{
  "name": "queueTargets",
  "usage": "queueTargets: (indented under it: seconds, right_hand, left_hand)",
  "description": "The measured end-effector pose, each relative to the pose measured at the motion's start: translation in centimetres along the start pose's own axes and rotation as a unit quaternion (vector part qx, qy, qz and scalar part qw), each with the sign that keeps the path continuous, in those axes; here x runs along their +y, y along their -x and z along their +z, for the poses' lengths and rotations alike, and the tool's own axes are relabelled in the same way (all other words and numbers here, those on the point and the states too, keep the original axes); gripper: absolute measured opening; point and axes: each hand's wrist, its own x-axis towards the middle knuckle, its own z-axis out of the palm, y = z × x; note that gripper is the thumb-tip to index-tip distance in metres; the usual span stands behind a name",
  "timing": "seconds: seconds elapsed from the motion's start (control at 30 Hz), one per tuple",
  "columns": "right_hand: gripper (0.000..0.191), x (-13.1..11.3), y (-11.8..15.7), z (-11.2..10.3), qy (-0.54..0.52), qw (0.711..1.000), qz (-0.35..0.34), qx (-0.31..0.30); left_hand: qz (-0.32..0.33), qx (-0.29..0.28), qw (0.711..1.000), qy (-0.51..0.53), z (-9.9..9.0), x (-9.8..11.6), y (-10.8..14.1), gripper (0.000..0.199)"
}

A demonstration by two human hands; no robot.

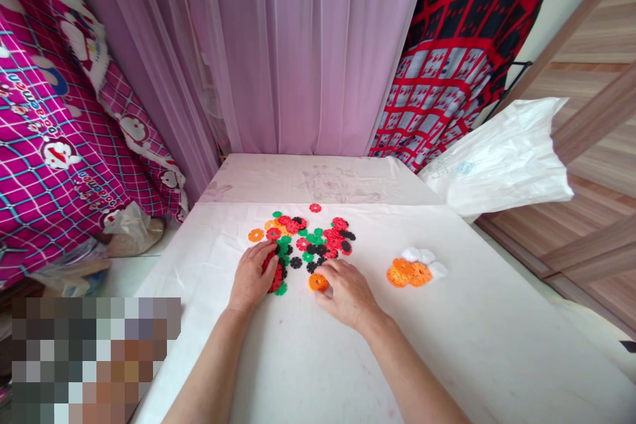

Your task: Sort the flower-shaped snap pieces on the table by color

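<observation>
Spreading across the lower and middle frame, the white-covered surface (303, 371) carries all the flower-shaped discs. A purple curtain (308, 46) hangs at top center, pink checked cloth (59, 106) fills the upper left, and wooden panels (586, 212) stand at the right edge. Smaller are the red-and-black patterned cloth (447, 79) at the upper right and the white bag (501, 159) below it. Near the center, the mixed discs (338, 235), in red, green, black and orange, lie mostly beyond and between the person's hands. The left hand (252, 278) rests its fingers on red discs (276, 277) at the near left of the spread; whether it grips any, one cannot tell. Right of the right hand (350, 291) sit orange discs (411, 273) beside white discs (428, 257). Smallest is the orange disc (317, 282) pinched between the right hand's fingers and thumb.
</observation>
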Motion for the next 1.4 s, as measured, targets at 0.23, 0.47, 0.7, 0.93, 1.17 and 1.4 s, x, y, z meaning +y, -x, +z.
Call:
queueTargets:
  seconds: [0.23, 0.47, 0.7, 0.93, 1.17, 1.4]
  right_hand:
    - [0.027, -0.8, -6.8, -1.0, -0.005, 0.997, -0.059, 0.045]
    - [0.034, -2.5, -15.2, 0.8, 0.062, 0.987, -0.143, -0.026]
    - [0.029, 1.1, -14.0, 0.7, 0.044, 0.995, -0.085, -0.020]
    - [0.028, 4.1, -11.3, -1.1, 0.070, 0.997, 0.005, 0.006]
    - [0.030, 1.0, -12.8, -0.2, 0.055, 0.998, -0.016, 0.012]
    - [0.040, -0.3, -13.7, 1.3, 0.047, 0.998, 0.029, -0.002]
  left_hand:
    - [-0.075, 0.076, 0.992, 0.060, 0.4, -1.1, 0.1, 0.036]
    - [-0.152, 0.154, 0.974, 0.066, -0.4, -2.4, 0.2, 0.036]
    - [-0.121, 0.141, 0.982, 0.040, -0.5, -2.0, 0.1, 0.033]
    - [-0.121, 0.139, 0.982, 0.027, -0.4, -2.1, 0.1, 0.032]
    - [-0.125, 0.128, 0.983, 0.032, -0.5, -2.0, 0.1, 0.031]
    - [-0.132, 0.117, 0.984, 0.035, -0.5, -1.9, 0.1, 0.033]
